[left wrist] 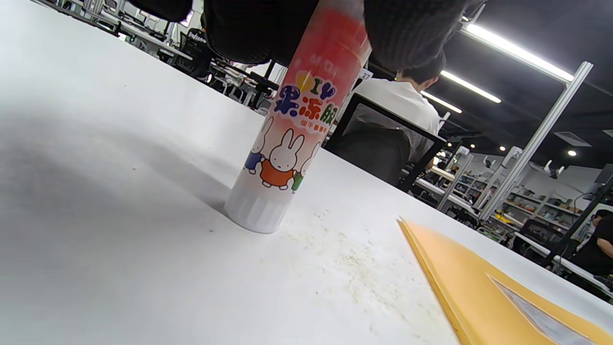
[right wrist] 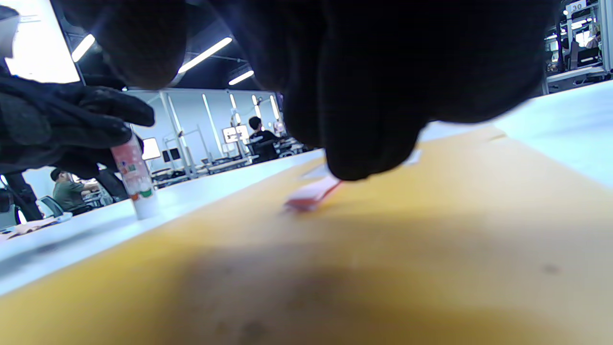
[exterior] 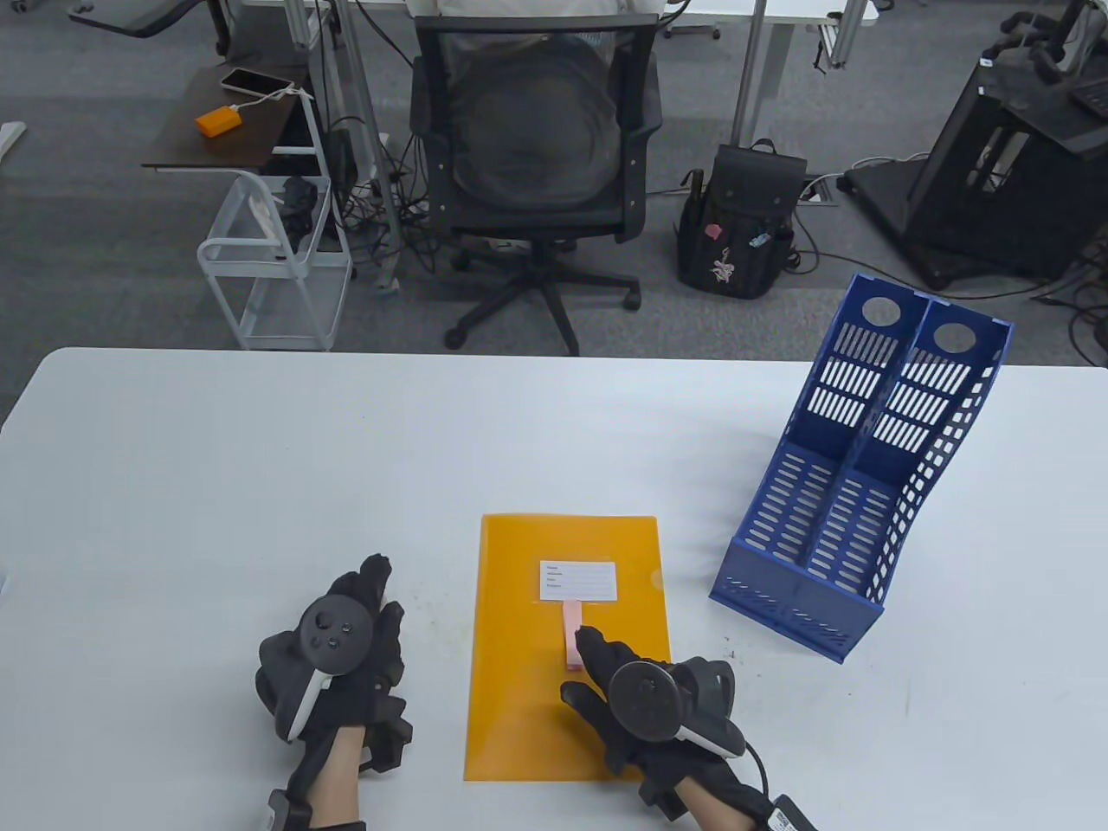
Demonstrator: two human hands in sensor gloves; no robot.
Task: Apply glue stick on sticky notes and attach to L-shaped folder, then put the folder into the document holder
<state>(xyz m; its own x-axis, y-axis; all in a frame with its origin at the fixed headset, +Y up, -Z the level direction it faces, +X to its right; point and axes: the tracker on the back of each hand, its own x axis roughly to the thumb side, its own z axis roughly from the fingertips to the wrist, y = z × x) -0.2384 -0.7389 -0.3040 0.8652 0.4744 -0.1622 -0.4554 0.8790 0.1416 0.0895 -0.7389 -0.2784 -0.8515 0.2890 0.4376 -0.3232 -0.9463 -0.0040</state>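
An orange L-shaped folder [exterior: 567,692] with a white label [exterior: 578,580] lies flat in the middle of the table. A pink sticky note [exterior: 571,628] lies on it just below the label. My right hand [exterior: 597,666] presses an extended fingertip [right wrist: 364,158] onto the note's [right wrist: 311,197] near end. My left hand [exterior: 372,606], left of the folder, grips the top of a glue stick [left wrist: 292,139] that stands upright on the table. The table view hides the stick under that hand. The right wrist view shows the glue stick [right wrist: 138,187] too.
A blue two-slot document holder [exterior: 866,485] stands on the table to the right of the folder, its open side facing me. The white table [exterior: 260,476] is bare to the left and behind. An office chair [exterior: 537,156] stands beyond the far edge.
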